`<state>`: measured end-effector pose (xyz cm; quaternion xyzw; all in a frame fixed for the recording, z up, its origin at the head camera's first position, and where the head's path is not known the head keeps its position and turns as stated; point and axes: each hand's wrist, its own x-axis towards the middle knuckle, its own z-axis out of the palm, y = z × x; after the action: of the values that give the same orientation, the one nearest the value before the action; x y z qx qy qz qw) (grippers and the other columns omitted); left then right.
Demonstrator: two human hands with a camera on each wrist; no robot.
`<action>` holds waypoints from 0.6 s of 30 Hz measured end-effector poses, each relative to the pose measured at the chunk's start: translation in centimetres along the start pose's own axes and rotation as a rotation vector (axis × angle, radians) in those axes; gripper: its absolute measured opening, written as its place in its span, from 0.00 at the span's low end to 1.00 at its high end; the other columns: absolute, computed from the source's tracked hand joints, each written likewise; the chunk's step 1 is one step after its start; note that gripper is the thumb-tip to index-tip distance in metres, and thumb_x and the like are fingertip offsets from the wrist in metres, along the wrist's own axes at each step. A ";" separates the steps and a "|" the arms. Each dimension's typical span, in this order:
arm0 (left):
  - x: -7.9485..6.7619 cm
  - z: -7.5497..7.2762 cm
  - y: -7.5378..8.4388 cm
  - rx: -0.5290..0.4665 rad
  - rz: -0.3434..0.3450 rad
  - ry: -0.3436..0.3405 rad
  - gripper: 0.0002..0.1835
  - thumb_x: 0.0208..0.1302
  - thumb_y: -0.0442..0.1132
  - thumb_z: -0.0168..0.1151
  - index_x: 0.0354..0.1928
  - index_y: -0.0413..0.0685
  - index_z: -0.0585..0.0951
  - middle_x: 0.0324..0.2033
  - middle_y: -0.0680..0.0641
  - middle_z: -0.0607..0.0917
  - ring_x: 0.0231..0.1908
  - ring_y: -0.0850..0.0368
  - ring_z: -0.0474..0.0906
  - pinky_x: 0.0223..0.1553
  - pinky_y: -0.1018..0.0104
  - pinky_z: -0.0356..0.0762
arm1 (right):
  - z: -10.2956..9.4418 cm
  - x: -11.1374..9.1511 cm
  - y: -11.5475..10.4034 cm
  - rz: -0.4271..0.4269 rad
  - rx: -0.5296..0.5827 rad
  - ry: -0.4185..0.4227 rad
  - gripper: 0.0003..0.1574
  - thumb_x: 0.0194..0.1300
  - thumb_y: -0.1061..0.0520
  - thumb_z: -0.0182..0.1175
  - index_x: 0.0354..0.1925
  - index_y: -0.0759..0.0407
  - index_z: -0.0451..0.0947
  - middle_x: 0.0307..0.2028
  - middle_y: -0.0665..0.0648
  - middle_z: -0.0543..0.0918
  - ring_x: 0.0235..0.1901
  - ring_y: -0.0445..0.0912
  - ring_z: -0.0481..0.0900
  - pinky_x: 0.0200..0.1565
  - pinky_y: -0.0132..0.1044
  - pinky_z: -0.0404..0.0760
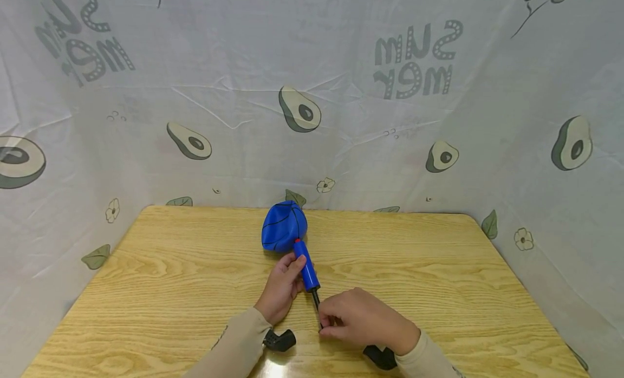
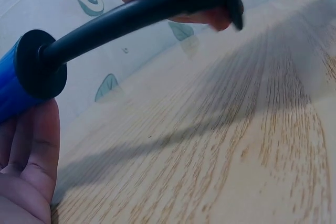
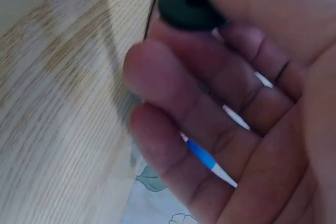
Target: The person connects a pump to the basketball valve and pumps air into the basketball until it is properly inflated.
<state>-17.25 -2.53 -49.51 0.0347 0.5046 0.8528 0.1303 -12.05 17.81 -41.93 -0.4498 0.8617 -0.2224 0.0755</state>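
Observation:
A soft, dented blue ball [image 1: 281,225] with black lines lies near the table's back edge. The red tip of a blue hand pump [image 1: 307,269] meets its lower right side. My left hand [image 1: 279,288] grips the pump's barrel, thumb on top. From the barrel's near end a black plunger rod [image 2: 139,18] stands pulled out. At its end, my right hand [image 1: 363,318] pinches the rod near the round black end cap [image 3: 184,6], with the other fingers loosely curled. Whether a needle enters the ball is hidden.
The wood-grain table [image 1: 195,259] carries all of this. A white cloth printed with avocados [image 1: 299,110] hangs behind it and at both sides. Black wrist devices [image 1: 279,340] sit at both sleeve cuffs, low over the table.

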 end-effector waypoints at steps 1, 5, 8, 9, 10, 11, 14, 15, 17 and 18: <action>0.0 0.0 0.0 0.002 0.001 0.002 0.25 0.82 0.46 0.54 0.67 0.34 0.66 0.47 0.45 0.82 0.43 0.58 0.83 0.46 0.65 0.83 | 0.0 0.0 0.0 0.010 -0.006 0.006 0.16 0.67 0.51 0.72 0.27 0.41 0.75 0.24 0.33 0.71 0.22 0.26 0.66 0.25 0.19 0.65; -0.1 -0.1 0.0 0.006 0.002 0.004 0.25 0.82 0.45 0.53 0.69 0.35 0.64 0.49 0.44 0.82 0.44 0.58 0.83 0.47 0.64 0.83 | 0.0 0.1 0.1 0.068 -0.022 0.059 0.15 0.66 0.49 0.73 0.28 0.41 0.76 0.24 0.33 0.72 0.22 0.26 0.66 0.24 0.21 0.66; -0.1 -0.1 0.0 0.009 -0.001 0.000 0.26 0.82 0.45 0.53 0.70 0.35 0.64 0.48 0.47 0.82 0.43 0.58 0.83 0.47 0.64 0.83 | 0.0 0.1 0.2 0.121 -0.031 0.116 0.14 0.64 0.49 0.74 0.28 0.40 0.77 0.24 0.33 0.74 0.22 0.27 0.68 0.24 0.23 0.68; -0.1 -0.1 0.0 0.009 -0.003 -0.001 0.26 0.82 0.45 0.53 0.70 0.35 0.64 0.47 0.47 0.82 0.43 0.58 0.83 0.46 0.64 0.83 | 0.0 0.1 0.2 0.137 -0.029 0.137 0.13 0.64 0.49 0.74 0.28 0.40 0.78 0.24 0.33 0.76 0.22 0.27 0.69 0.24 0.24 0.69; -0.1 -0.1 0.0 0.011 -0.005 -0.002 0.26 0.82 0.45 0.53 0.70 0.35 0.64 0.46 0.49 0.82 0.42 0.58 0.83 0.46 0.65 0.83 | 0.0 0.1 0.2 0.153 -0.028 0.158 0.13 0.64 0.49 0.74 0.28 0.40 0.78 0.24 0.33 0.76 0.22 0.27 0.69 0.25 0.24 0.70; -0.1 0.0 0.0 0.015 -0.006 -0.004 0.26 0.82 0.45 0.53 0.70 0.35 0.63 0.45 0.50 0.82 0.42 0.59 0.83 0.45 0.65 0.83 | 0.0 0.1 0.2 0.167 -0.029 0.179 0.13 0.63 0.49 0.74 0.28 0.41 0.79 0.24 0.33 0.77 0.22 0.27 0.70 0.25 0.24 0.71; 0.0 0.0 0.1 0.024 -0.014 -0.006 0.25 0.82 0.45 0.53 0.69 0.36 0.64 0.43 0.52 0.83 0.41 0.59 0.83 0.43 0.65 0.83 | 0.0 0.2 0.1 0.211 -0.034 0.235 0.12 0.62 0.49 0.75 0.28 0.41 0.80 0.24 0.34 0.79 0.23 0.27 0.71 0.25 0.25 0.72; 0.0 0.1 0.1 0.027 -0.016 -0.007 0.24 0.82 0.45 0.53 0.69 0.36 0.64 0.42 0.52 0.83 0.41 0.59 0.83 0.43 0.65 0.83 | 0.0 0.2 0.1 0.227 -0.040 0.250 0.12 0.62 0.49 0.75 0.28 0.41 0.80 0.24 0.34 0.79 0.23 0.27 0.71 0.25 0.26 0.72; 0.0 0.1 0.0 0.034 -0.017 -0.011 0.24 0.82 0.44 0.53 0.68 0.36 0.65 0.42 0.53 0.83 0.41 0.59 0.83 0.42 0.65 0.84 | 0.0 0.3 0.1 0.257 -0.060 0.271 0.12 0.62 0.48 0.75 0.28 0.41 0.80 0.24 0.34 0.78 0.23 0.27 0.71 0.25 0.26 0.71; 0.0 0.1 0.0 0.037 -0.017 -0.011 0.24 0.82 0.44 0.53 0.68 0.36 0.65 0.42 0.53 0.83 0.41 0.59 0.83 0.42 0.65 0.84 | 0.0 0.3 0.1 0.267 -0.068 0.278 0.12 0.62 0.47 0.75 0.28 0.41 0.80 0.24 0.34 0.78 0.23 0.27 0.70 0.25 0.26 0.71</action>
<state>-17.22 -2.45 -49.43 0.0376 0.5196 0.8421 0.1396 -12.27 17.62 -41.97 -0.2988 0.9229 -0.2410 -0.0308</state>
